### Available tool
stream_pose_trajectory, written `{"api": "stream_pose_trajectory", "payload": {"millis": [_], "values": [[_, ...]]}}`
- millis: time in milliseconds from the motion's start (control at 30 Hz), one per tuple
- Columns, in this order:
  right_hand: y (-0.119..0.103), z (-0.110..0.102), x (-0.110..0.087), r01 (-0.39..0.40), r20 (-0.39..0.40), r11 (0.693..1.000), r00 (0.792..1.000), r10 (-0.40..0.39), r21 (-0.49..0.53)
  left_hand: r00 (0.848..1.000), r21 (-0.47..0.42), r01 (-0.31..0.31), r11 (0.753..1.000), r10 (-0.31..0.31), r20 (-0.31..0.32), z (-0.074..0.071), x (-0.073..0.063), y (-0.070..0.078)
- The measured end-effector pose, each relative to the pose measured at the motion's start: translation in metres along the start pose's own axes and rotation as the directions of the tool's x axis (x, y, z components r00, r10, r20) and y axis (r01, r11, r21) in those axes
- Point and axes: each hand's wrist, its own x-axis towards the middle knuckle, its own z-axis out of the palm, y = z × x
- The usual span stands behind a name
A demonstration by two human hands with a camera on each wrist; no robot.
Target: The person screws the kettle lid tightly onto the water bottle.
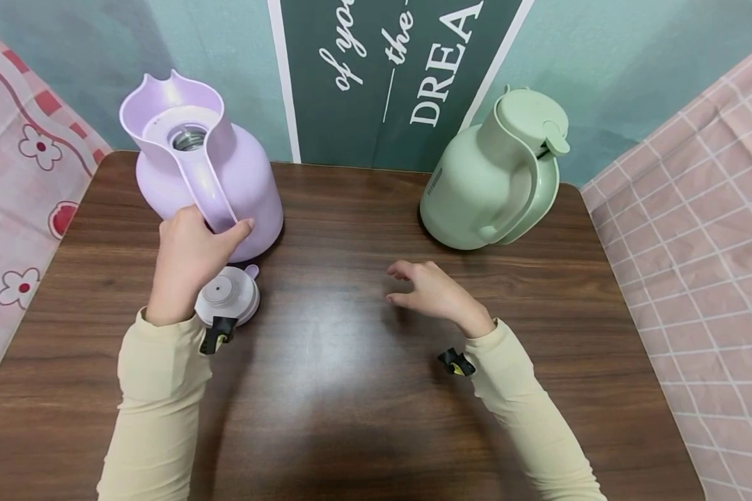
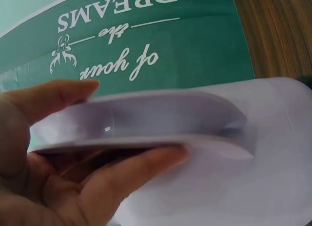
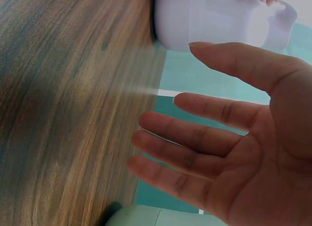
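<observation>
A lilac thermos jug stands at the back left with its mouth uncovered, showing the shiny neck inside. My left hand grips its handle near the lower end. In the left wrist view, fingers and thumb lie on both sides of the handle. A round whitish lid with a lilac tab lies on the table just in front of the jug, partly behind my left wrist. Over the middle right of the table, my right hand holds nothing; the right wrist view shows its fingers spread and relaxed.
A pale green thermos jug, its lid on, stands at the back right with its handle toward the front right. Behind the brown wooden table hangs a green cloth with white lettering. A pink checked cloth borders the right side.
</observation>
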Motion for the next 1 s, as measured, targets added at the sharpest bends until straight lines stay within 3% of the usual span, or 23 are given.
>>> {"api": "stream_pose_trajectory", "payload": {"millis": [167,333,1000], "values": [[0.0,-0.0002,0.0004,0.002,0.004,1.0,1.0,-0.002,0.0,0.996,0.002,0.024,1.0,-0.024,0.086,-0.0059,0.0025,-0.0021],[0.0004,0.0001,0.0009,0.005,0.003,1.0,1.0,-0.005,-0.001,0.991,0.01,0.01,1.0,-0.011,0.133,-0.0082,0.0053,-0.0046],[0.0001,-0.0007,0.0006,0.01,0.009,1.0,1.0,-0.01,-0.015,0.99,0.016,-0.033,0.999,0.031,0.141,-0.0093,0.0074,-0.0038]]}}
